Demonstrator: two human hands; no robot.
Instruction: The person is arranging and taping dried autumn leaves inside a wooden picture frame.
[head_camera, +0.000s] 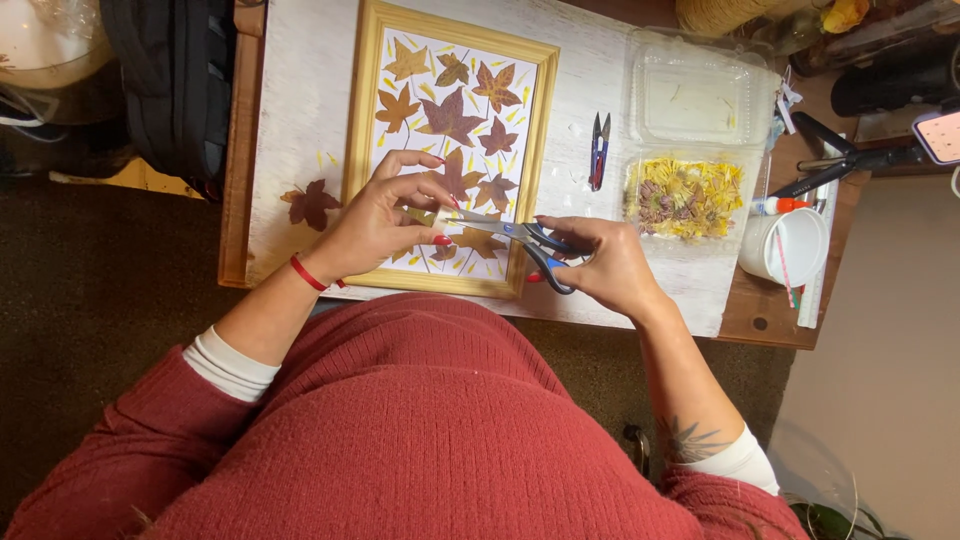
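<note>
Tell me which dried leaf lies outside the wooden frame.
The dark red-brown leaf on the white board, just left of the frame and beside the left hand. All the other leaves sit inside the frame.

Right hand (605, 265) grips blue-handled scissors (520, 240), blades pointing at the left hand (385, 225), which pinches something small at the blade tips, too small to ID. Both hands over the lower part of the wooden frame (365, 110) of pressed leaves. Loose leaf (310, 203) just left of frame; small snips (599, 150) just right; clear container (690, 145) of petals further right.
</note>
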